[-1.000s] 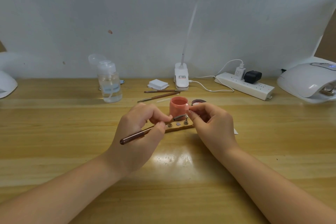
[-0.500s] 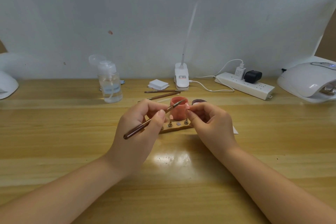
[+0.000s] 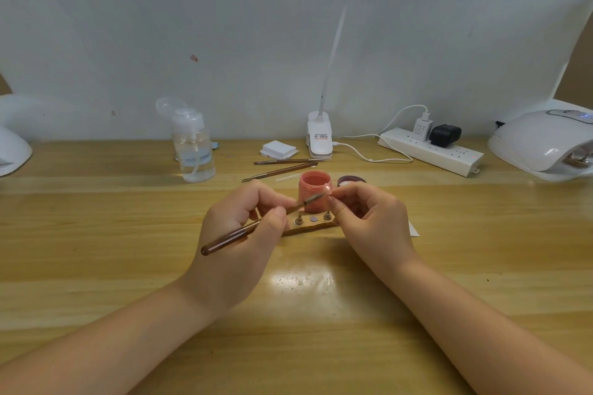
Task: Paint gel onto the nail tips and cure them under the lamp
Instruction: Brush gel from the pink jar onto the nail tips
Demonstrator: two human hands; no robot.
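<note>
Left hand (image 3: 239, 234) grips brush (image 3: 256, 225); right hand (image 3: 369, 221) pinches nail tip (image 3: 328, 192).

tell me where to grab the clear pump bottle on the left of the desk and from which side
Grip the clear pump bottle around its straight cylindrical body, below the white pump head. It stands upright, so a sideways wrap should hold best. Come from the front or its left: the desk there looks free, while the spare brushes lie to its right. Avoid the flipped-open cap on top, which would likely give.

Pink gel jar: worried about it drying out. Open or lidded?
Open. The pink gel jar stands upright with pink gel exposed; a dark lid lies beside it.
</note>
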